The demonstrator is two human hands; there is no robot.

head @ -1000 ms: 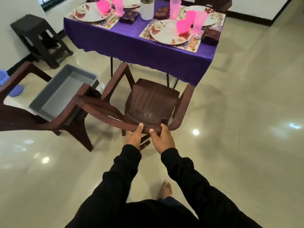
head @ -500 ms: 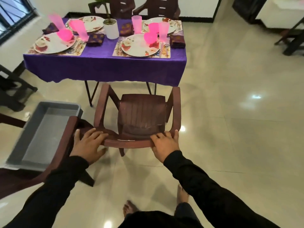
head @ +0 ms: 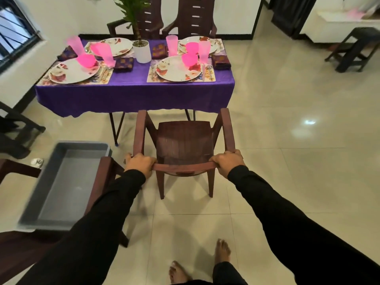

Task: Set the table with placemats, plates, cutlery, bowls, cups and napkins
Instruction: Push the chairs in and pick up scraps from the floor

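A brown plastic chair (head: 183, 138) stands on the floor facing the table (head: 133, 93), which wears a purple cloth. My left hand (head: 140, 163) grips the left end of the chair's top rail, my right hand (head: 227, 161) grips the right end. The table carries floral placemats (head: 211, 76), flowered plates (head: 174, 72), pink bowls (head: 189, 59), pink cups (head: 204, 51), dark folded napkins (head: 221, 61) and cutlery (head: 204, 72). A white plant pot (head: 141, 52) stands mid-table.
A grey plastic tub (head: 61, 182) rests on a second brown chair (head: 107, 171) at my left. Two more chairs (head: 195, 17) stand behind the table. A dark stool (head: 355, 48) is at the far right, another dark stool (head: 14, 130) at the left. My bare feet (head: 222, 251) are below.
My hands slid apart from the middle of the chair's rail to its two ends. The chair turned square to the table and I now face the table straight on.
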